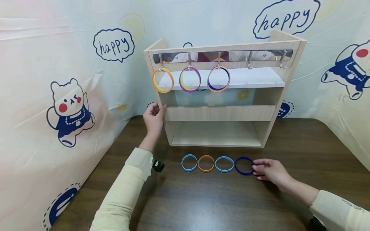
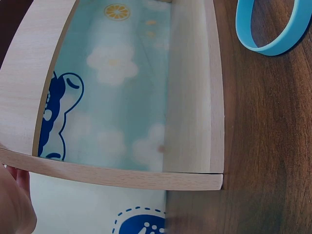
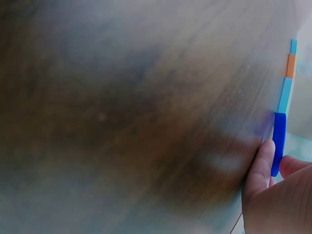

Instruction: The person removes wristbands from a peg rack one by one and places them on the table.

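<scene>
My right hand (image 1: pixel 271 171) pinches the right edge of a dark blue wristband (image 1: pixel 245 173) lying on the table; in the right wrist view, fingers and thumb are on either side of the band (image 3: pixel 279 141). To its left, in a row, lie a light blue wristband (image 1: pixel 224 170), an orange one (image 1: pixel 206 171) and another light blue one (image 1: pixel 189 170). My left hand (image 1: pixel 154 121) grips the left side panel of a pale wooden shelf (image 1: pixel 221 113), thumb at the front edge. In the left wrist view only part of that hand (image 2: pixel 17 204) shows.
Along the shelf's top runs a metal strip with several hooks. From the three left hooks hang an orange and yellow pair (image 1: pixel 163 91), a purple and yellow pair (image 1: pixel 198 75) and an orange and dark blue pair (image 1: pixel 218 90). Two hooks (image 1: pixel 250 60) at right are bare. A patterned cloth stands behind.
</scene>
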The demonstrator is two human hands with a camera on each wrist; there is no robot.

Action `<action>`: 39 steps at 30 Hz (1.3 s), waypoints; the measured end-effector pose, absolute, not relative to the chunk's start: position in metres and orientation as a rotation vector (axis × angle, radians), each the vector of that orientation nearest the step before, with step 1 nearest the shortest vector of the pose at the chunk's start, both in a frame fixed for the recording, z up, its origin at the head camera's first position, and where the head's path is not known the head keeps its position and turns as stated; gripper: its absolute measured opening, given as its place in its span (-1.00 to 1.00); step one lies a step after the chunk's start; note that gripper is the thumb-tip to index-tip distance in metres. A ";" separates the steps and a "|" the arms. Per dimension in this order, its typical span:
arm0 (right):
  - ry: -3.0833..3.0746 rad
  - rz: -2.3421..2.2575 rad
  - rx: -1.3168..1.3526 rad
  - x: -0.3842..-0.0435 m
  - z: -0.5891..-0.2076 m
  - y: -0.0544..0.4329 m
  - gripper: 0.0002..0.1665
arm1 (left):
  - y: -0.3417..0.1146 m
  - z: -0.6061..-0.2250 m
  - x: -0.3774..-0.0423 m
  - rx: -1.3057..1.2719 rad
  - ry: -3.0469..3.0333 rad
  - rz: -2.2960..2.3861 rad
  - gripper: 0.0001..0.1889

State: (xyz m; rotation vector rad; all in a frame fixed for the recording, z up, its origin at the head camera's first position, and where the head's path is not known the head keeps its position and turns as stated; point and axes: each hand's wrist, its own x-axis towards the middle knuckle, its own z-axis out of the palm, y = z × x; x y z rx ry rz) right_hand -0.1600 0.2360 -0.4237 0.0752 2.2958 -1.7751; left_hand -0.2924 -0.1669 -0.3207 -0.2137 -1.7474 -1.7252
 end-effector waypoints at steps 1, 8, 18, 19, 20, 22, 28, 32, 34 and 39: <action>2.296 -1.775 0.076 -0.160 -0.424 0.236 -0.51 | -0.166 -0.318 -0.289 -0.212 -1.752 -1.725 -0.72; 2.298 -1.784 0.066 -0.160 -0.423 0.235 -0.53 | -0.164 -0.315 -0.285 -0.219 -1.752 -1.716 -0.71; 2.288 -1.787 0.065 -0.160 -0.423 0.237 -0.54 | -0.164 -0.314 -0.284 -0.243 -1.743 -1.709 -0.72; 2.286 -1.786 0.068 -0.160 -0.423 0.238 -0.54 | -0.164 -0.314 -0.284 -0.243 -1.744 -1.708 -0.72; 2.285 -1.784 0.070 -0.160 -0.423 0.238 -0.54 | -0.164 -0.314 -0.285 -0.242 -1.744 -1.707 -0.72; 2.284 -1.782 0.076 -0.159 -0.421 0.238 -0.54 | -0.164 -0.314 -0.285 -0.240 -1.748 -1.704 -0.72; 2.275 -1.784 0.087 -0.161 -0.414 0.240 -0.53 | -0.164 -0.313 -0.284 -0.227 -1.760 -1.711 -0.71; 2.278 -1.798 0.059 -0.165 -0.408 0.242 -0.50 | -0.164 -0.313 -0.284 -0.223 -1.764 -1.709 -0.71; 2.278 -1.812 0.042 -0.167 -0.403 0.242 -0.49 | -0.164 -0.313 -0.284 -0.223 -1.765 -1.707 -0.72; 2.277 -1.867 -0.011 -0.173 -0.392 0.240 -0.46 | -0.168 -0.321 -0.294 -0.220 -1.757 -1.704 -0.70</action>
